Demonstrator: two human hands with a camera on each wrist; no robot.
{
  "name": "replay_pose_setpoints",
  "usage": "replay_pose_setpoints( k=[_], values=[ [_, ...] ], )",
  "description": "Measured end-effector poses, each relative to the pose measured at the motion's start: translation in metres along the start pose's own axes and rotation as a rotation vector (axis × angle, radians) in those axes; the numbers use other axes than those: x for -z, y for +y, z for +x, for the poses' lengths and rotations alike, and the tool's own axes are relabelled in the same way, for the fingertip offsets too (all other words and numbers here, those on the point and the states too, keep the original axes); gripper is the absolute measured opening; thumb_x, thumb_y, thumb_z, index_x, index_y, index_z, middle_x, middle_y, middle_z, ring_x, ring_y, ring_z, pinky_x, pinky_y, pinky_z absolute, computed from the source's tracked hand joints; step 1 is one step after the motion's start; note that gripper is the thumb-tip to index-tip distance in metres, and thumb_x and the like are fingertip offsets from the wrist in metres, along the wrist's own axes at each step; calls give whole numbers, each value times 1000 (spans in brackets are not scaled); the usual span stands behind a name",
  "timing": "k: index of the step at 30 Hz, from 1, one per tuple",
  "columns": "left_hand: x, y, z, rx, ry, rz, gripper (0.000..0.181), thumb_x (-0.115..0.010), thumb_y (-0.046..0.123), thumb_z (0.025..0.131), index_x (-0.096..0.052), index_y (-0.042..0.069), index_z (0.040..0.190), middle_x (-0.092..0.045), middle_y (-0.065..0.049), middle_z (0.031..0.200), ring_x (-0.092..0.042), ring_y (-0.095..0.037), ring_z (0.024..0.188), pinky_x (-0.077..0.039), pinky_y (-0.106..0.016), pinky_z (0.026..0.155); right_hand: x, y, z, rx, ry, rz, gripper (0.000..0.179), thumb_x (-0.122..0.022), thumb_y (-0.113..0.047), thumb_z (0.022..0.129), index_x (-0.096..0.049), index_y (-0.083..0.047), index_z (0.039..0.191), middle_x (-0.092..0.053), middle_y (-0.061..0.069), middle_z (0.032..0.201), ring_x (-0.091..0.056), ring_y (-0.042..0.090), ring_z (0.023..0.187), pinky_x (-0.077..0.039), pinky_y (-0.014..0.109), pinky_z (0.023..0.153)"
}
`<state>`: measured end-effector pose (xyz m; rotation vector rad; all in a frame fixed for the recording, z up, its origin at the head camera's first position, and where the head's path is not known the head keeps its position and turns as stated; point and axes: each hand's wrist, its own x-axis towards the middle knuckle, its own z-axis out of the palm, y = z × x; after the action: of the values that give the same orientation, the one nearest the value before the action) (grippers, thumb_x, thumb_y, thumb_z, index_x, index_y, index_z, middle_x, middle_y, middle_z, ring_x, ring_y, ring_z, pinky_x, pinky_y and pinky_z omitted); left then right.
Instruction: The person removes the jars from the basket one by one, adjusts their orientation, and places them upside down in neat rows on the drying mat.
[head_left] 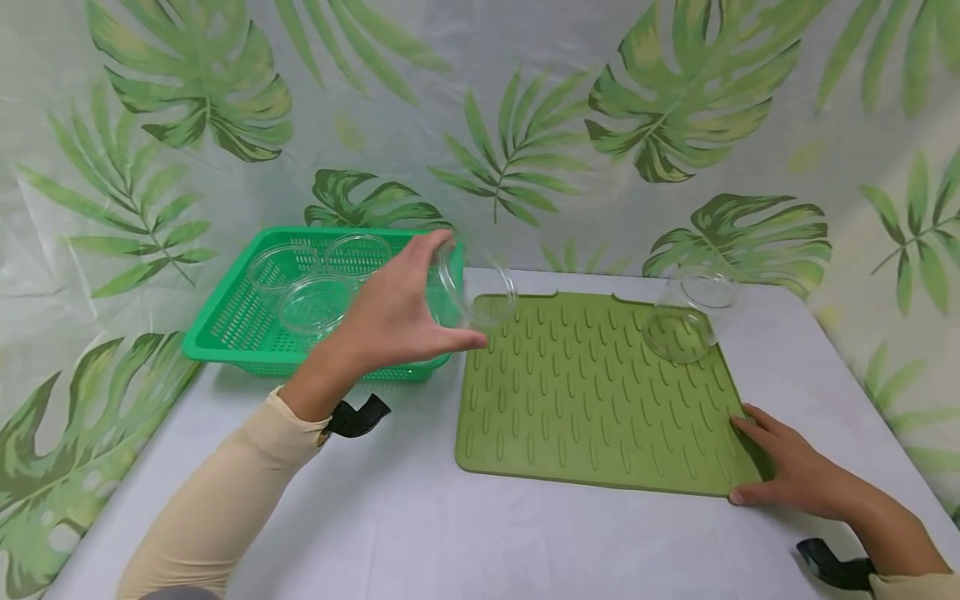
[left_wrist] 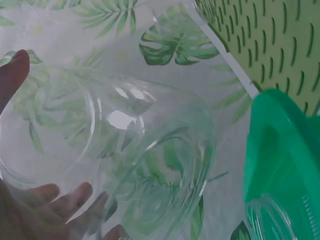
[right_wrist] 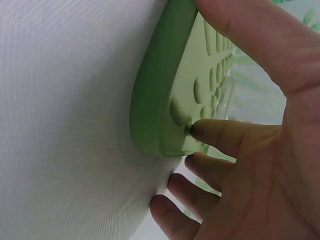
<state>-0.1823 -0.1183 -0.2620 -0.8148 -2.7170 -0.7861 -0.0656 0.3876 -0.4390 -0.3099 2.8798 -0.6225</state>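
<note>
My left hand (head_left: 401, 312) holds a clear cup (head_left: 487, 292) on its side, thumb below and fingers above, over the right end of the green basket (head_left: 217, 346). In the left wrist view the see-through cup (left_wrist: 165, 145) fills the middle, with fingers showing through its wall. My right hand (head_left: 795, 467) rests at the near right corner of the green ridged mat (head_left: 585, 400). Its thumb touches the front edge and its index finger the right side, as the mat corner (right_wrist: 155, 105) shows in the right wrist view.
Three clear cups, one of them (head_left: 315, 304) nearest me, sit in the basket. Another clear cup (head_left: 678, 329) stands mouth down at the mat's far right. A white cloth (head_left: 450, 542) covers the table, and a leaf-print sheet (head_left: 540, 125) hangs behind it.
</note>
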Motion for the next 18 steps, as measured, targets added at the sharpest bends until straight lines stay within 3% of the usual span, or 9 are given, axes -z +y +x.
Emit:
replay_pose_setpoints(
  k=[10, 18],
  values=[
    [-28, 26, -1, -168, -44, 2, 114, -83, 66, 64, -34, 13, 151, -49, -2, 149, -51, -20, 134, -50, -42, 104, -1, 0, 0, -12, -6, -2, 103, -88, -30, 70, -34, 15, 144, -22, 40, 151, -27, 65, 130, -31, 72, 94],
    [-57, 39, 3, -166, -73, -1, 115, -84, 66, 62, -35, 8, 149, -54, -4, 143, -56, -22, 129, -50, -40, 104, 1, -2, 2, 18, 16, -35, 101, -88, -28, 69, -36, 16, 142, -26, 40, 148, -30, 64, 128, -33, 70, 93]
  ],
)
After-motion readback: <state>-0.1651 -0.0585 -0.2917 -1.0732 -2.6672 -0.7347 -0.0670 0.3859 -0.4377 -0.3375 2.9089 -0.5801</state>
